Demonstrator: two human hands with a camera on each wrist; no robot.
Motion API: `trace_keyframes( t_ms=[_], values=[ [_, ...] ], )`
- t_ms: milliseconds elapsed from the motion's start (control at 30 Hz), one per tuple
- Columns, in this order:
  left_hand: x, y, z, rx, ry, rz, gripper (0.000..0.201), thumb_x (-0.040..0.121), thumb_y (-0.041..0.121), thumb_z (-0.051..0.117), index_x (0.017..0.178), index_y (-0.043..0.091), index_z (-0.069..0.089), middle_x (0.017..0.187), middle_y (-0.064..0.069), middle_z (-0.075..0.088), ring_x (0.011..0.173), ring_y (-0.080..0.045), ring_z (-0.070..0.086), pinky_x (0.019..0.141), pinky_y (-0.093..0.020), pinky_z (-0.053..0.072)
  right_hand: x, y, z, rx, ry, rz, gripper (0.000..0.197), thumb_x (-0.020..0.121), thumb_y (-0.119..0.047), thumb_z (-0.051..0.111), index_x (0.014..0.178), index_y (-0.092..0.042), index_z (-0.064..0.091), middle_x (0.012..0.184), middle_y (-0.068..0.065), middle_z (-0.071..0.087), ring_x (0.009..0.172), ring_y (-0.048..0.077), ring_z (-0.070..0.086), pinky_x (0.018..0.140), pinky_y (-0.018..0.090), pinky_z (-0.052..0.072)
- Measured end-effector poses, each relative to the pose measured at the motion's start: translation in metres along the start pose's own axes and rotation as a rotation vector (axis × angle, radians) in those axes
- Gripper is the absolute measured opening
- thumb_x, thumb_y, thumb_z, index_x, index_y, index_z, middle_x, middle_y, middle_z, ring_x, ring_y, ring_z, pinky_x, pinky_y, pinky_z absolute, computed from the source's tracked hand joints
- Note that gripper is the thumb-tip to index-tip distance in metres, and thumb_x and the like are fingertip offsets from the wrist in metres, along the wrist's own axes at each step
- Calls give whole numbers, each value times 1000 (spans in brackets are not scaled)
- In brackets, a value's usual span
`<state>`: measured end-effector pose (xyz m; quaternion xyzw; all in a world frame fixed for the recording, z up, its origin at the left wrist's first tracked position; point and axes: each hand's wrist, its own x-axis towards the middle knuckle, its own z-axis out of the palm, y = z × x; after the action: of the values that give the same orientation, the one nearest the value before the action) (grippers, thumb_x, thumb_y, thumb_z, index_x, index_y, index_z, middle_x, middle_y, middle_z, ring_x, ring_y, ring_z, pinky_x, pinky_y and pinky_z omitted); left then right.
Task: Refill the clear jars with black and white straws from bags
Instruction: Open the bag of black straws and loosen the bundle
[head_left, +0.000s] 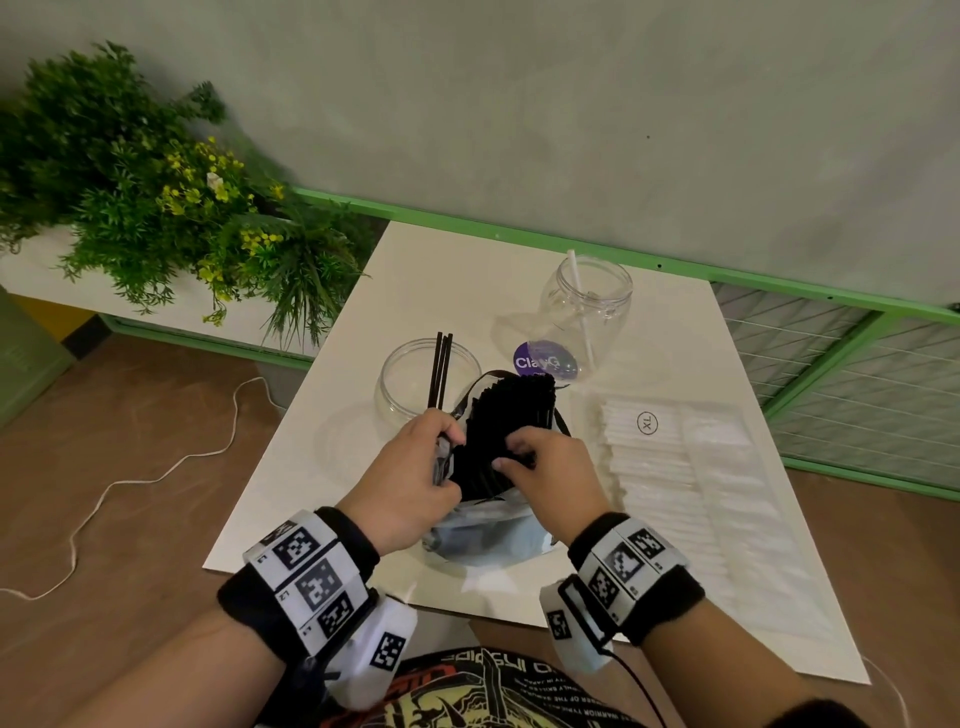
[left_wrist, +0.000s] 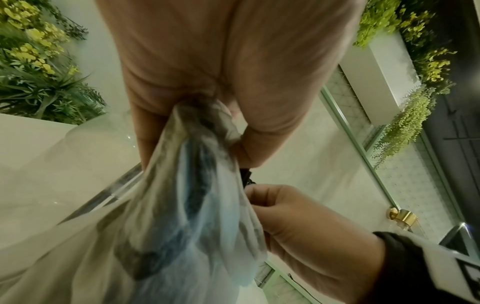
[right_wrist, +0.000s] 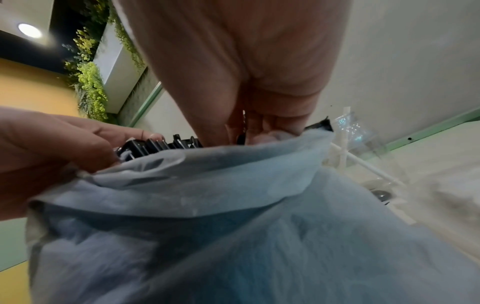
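A clear plastic bag (head_left: 483, 535) full of black straws (head_left: 511, 415) stands at the middle of the white table (head_left: 415, 275). My left hand (head_left: 415, 467) grips the bag's bunched left edge (left_wrist: 197, 131). My right hand (head_left: 540, 457) pinches a few black straws (right_wrist: 161, 144) at the bag's mouth. Behind the left hand sits a clear jar (head_left: 410, 374) holding three black straws (head_left: 441, 364). Farther back right, a second clear jar (head_left: 587, 306) holds one white straw (head_left: 582, 306). A flat bag of white straws (head_left: 691, 478) lies to the right.
A purple round lid (head_left: 545, 358) lies between the two jars. Green plants (head_left: 156, 197) fill a planter at the left. A green rail with wire mesh (head_left: 831, 332) runs behind and to the right of the table. A white cord (head_left: 156, 467) trails on the floor.
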<state>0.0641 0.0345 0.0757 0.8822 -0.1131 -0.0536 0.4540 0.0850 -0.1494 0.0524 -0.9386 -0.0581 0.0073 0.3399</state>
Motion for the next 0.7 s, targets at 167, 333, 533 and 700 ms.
trace_keyframes(
  t_ms=[167,333,533,700],
  values=[
    [-2,0,-1,-23,3,-7,39,74,0,58,100,26,44,101,1,54,89,-12,52,72,-17,38,4,-13,-6,145,141,-91,21,81,-15,75,101,-12,72,89,-6,63,72,-3,55,68,2,41],
    [-2,2,-1,-33,14,3,41,74,-1,57,101,26,44,102,1,55,88,-10,51,71,-14,37,14,-34,-20,175,244,-263,17,81,-8,73,97,-12,72,89,-3,62,69,10,58,70,18,51],
    [-1,1,-5,-58,40,-6,46,73,-3,59,108,22,42,101,3,53,87,-6,53,71,-10,40,17,-30,-4,15,161,-451,24,83,1,65,106,-3,68,99,8,59,78,12,55,75,31,53],
    [-5,3,-7,-95,49,12,48,73,-4,59,109,22,42,102,4,55,90,-10,56,73,-13,44,13,-32,-4,-9,178,-558,20,85,2,63,105,-3,66,97,8,61,84,13,56,76,20,48]
  ],
)
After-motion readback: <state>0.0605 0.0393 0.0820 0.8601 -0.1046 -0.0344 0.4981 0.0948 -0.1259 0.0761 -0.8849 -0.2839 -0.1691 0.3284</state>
